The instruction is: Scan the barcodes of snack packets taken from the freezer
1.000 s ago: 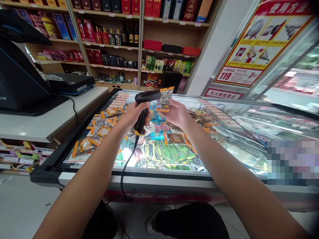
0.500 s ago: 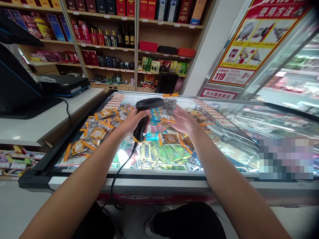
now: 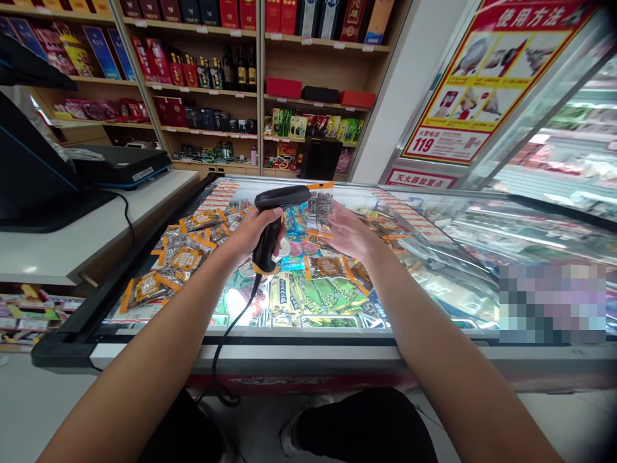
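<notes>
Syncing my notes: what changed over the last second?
The right hand lowered its packet relative to the scanner and straightened it from a rightward lean. Nothing taken or let go. The left hand still grips the scanner; the loose pouches on the freezer stayed put.

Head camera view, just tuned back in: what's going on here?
A person is standing at a glass-topped display case with both hands raised over it. The left hand grips a black handheld scanner by its handle, its cable hanging down over the front edge. The right hand holds a small orange-edged packet at the scanner's nose; whether the two touch, I can't tell. More orange-edged packets lie below, to either side.
</notes>
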Available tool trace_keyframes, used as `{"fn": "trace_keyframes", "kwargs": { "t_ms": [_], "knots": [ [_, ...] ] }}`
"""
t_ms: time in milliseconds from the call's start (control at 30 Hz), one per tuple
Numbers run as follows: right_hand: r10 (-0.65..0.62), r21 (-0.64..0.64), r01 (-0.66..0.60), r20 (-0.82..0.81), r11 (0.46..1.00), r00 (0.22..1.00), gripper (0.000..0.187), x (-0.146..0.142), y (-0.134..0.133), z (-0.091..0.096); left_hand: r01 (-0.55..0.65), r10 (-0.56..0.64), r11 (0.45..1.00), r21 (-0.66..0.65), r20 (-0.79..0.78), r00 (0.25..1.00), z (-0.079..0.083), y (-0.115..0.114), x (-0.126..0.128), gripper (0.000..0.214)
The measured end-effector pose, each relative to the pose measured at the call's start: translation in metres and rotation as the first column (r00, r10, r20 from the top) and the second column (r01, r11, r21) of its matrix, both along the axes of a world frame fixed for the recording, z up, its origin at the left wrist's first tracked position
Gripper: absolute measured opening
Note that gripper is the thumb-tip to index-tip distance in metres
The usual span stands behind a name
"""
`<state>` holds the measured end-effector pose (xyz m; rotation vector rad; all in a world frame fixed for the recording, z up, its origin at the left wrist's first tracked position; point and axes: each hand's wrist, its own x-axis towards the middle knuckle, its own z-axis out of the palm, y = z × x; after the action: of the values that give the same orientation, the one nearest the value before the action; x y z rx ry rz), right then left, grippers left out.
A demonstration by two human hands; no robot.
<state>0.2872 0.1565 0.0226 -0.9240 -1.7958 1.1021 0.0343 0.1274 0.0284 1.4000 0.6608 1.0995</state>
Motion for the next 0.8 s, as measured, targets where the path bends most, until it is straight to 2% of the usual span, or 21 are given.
{"fn": "trace_keyframes", "kwargs": {
  "t_ms": [100,167,200,267,300,333,367,400,467,533,633,700,800],
  "knots": [
    [-0.056,0.033,0.052,0.114,0.998,0.992,0.077,0.008,0.004,0.001,-0.014,0.014,1.000,0.010,0.025,1.000,0.006,-0.001,-0.004,0.044],
    [-0.173,0.134,0.134,0.346,0.982,0.922,0.074,0.013,0.004,0.001,-0.040,0.039,0.999,0.016,0.059,0.997,0.012,-0.001,-0.010,0.045],
    [-0.264,0.212,0.180,0.491,0.961,0.830,0.073,0.015,0.004,0.000,-0.063,0.061,0.998,0.020,0.078,0.995,0.015,0.000,-0.013,0.044],
    [-0.443,0.361,0.258,0.724,0.896,0.529,0.075,0.015,0.002,-0.003,-0.128,0.124,0.992,0.024,0.104,0.987,0.020,0.001,-0.022,0.042],
    [-0.500,0.416,0.286,0.783,0.863,0.371,0.075,0.014,0.001,-0.006,-0.170,0.166,0.985,0.024,0.112,0.980,0.023,0.002,-0.026,0.042],
    [-0.531,0.455,0.305,0.811,0.837,0.246,0.075,0.011,-0.001,-0.009,-0.214,0.210,0.977,0.022,0.117,0.971,0.025,0.003,-0.029,0.042],
    [-0.552,0.487,0.311,0.816,0.816,0.172,0.074,0.006,-0.003,-0.012,-0.254,0.250,0.967,0.018,0.121,0.961,0.027,0.003,-0.032,0.042],
    [-0.579,0.519,0.308,0.802,0.798,0.148,0.072,-0.001,-0.004,-0.015,-0.287,0.283,0.958,0.015,0.127,0.951,0.028,0.004,-0.034,0.043],
    [-0.643,0.590,0.266,0.736,0.762,0.210,0.064,-0.018,-0.006,-0.019,-0.313,0.307,0.950,0.019,0.146,0.941,0.029,0.005,-0.036,0.043],
    [-0.647,0.633,0.172,0.675,0.755,0.354,0.053,-0.040,-0.002,-0.021,-0.296,0.289,0.955,0.026,0.156,0.945,0.028,0.005,-0.036,0.041],
    [-0.467,0.599,-0.065,0.683,0.798,0.562,0.046,-0.072,0.016,-0.023,-0.269,0.264,0.963,0.025,0.122,0.957,0.025,0.005,-0.032,0.039],
    [-0.357,0.536,-0.136,0.710,0.833,0.607,0.047,-0.088,0.032,-0.027,-0.264,0.261,0.964,0.017,0.088,0.961,0.023,0.005,-0.030,0.040],
    [-0.279,0.426,-0.123,0.758,0.896,0.590,0.046,-0.101,0.054,-0.033,-0.257,0.256,0.966,0.011,0.066,0.964,0.022,0.003,-0.028,0.041]
  ]
}}
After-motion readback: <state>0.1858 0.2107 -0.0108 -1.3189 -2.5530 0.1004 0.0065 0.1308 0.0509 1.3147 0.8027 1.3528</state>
